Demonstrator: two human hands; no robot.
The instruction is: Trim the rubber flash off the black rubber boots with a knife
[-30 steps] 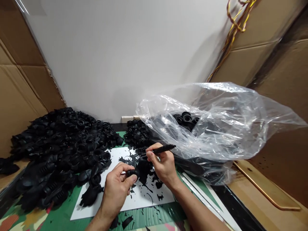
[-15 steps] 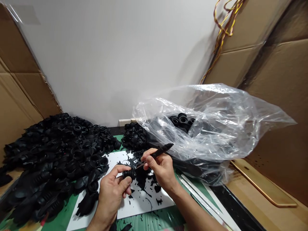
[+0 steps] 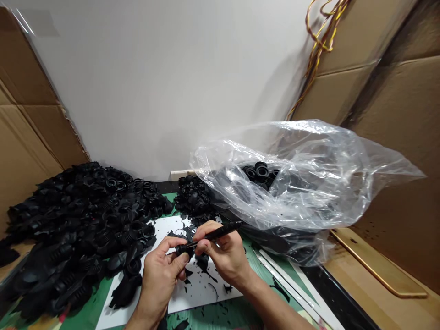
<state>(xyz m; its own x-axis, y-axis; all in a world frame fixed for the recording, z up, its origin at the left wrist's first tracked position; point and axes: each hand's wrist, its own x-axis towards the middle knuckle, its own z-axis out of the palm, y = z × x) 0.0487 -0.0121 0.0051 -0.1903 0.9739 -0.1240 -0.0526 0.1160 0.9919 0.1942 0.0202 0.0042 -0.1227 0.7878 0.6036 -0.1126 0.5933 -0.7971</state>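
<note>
My left hand (image 3: 160, 279) is closed, with thumb and fingers pinching a small ribbed black rubber part (image 3: 183, 250) above the white sheet (image 3: 192, 298). My right hand (image 3: 223, 256) grips a black pen-shaped tool (image 3: 225, 230) with a thin metal tip. That tip reaches the right side of the rubber part; the fingers partly hide the contact, so its exact kind is unclear. Black scraps (image 3: 202, 265) lie on the sheet around and below both hands.
A large heap of black rubber parts (image 3: 89, 220) fills the left side. To the right, a clear plastic bag (image 3: 309, 192) holds black ring-shaped parts (image 3: 261, 169). White strips (image 3: 288, 284) and a gold flat object (image 3: 378, 266) lie farther right. Cardboard walls (image 3: 402, 137) flank both sides.
My right hand has moved left and slightly down, bringing the tool's tip up to the rubber part. My left hand holds almost the same place.
</note>
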